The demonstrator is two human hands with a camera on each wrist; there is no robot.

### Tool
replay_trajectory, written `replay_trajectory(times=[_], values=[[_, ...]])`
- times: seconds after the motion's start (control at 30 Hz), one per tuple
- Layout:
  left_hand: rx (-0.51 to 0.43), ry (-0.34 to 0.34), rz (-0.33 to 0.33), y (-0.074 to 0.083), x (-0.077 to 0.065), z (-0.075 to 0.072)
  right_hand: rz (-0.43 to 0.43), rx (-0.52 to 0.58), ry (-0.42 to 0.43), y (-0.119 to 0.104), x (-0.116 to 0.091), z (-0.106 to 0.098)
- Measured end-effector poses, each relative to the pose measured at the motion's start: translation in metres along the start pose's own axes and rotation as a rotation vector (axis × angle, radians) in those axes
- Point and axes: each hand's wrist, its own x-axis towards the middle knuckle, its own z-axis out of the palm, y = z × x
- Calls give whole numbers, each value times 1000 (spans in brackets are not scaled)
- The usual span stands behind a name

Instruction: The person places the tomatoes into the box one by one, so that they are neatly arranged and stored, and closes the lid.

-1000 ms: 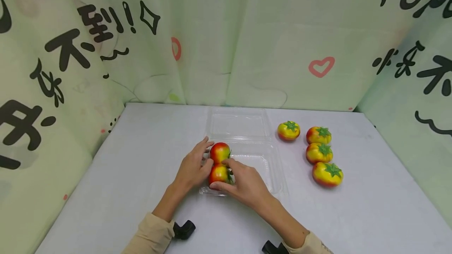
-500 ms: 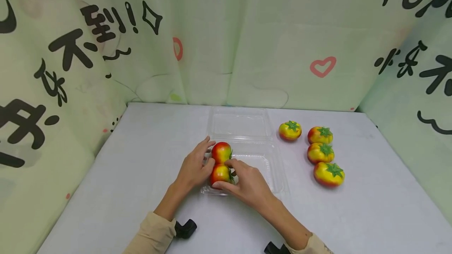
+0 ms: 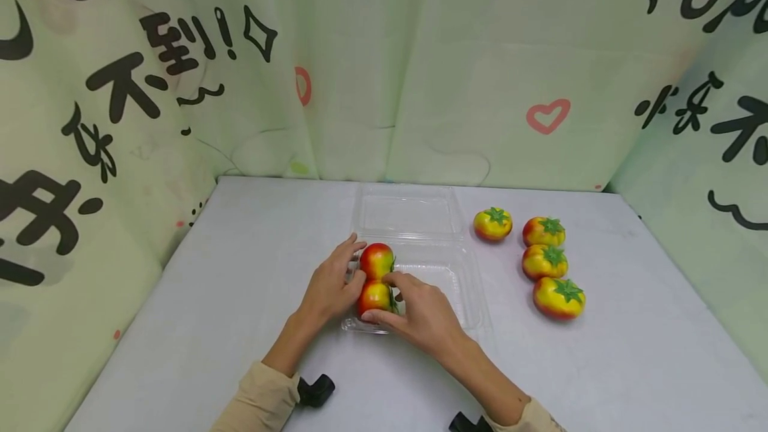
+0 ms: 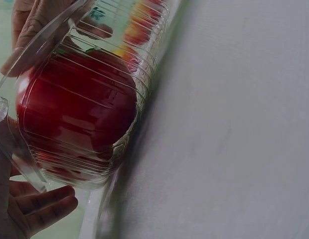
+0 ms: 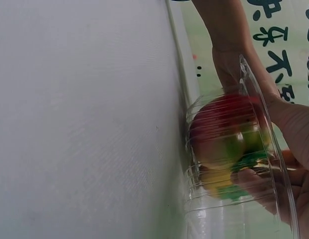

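Two red-and-yellow tomatoes, a far one [image 3: 376, 261] and a near one [image 3: 375, 297], lie on their sides along the left of a clear plastic clamshell box [image 3: 441, 279]. Their green stem ends face right. My right hand [image 3: 420, 312] holds the near tomato from the right, thumb at its front and fingers at its far side. My left hand [image 3: 329, 285] rests at the box's left side, thumb against the tomatoes. In the left wrist view, straight left fingers [image 4: 47, 206] lie outside the box wall, and a red tomato [image 4: 79, 99] shows through the ribbed plastic.
The box's lid [image 3: 407, 212] lies flipped back behind it. To the right sit a single tomato [image 3: 492, 224] and a column of three more tomatoes [image 3: 544, 261], stems up. A white-covered table [image 3: 264, 219] is enclosed by a printed green curtain [image 3: 468, 72].
Both hands and the tomatoes keep their places. Only the head view has shifted slightly.
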Motion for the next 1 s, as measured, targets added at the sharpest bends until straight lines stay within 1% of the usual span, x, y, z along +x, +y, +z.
replay_trajectory(times=[0.23, 0.43, 0.53, 0.77, 1.0], values=[[-2, -4, -7, 0, 0, 0, 28, 29, 7, 4, -2, -9], [-4, -8, -22, 1, -1, 0, -12, 10, 62, 14, -3, -17], [-4, -11, -23, 1, -1, 0, -15, 4, 81, 18, -4, -22], [-7, -12, -35, 2, 0, 0, 13, -7, 103, 29, -3, -30], [-1, -19, -46, 3, 0, -1, 57, -28, 83, 40, 1, -37]])
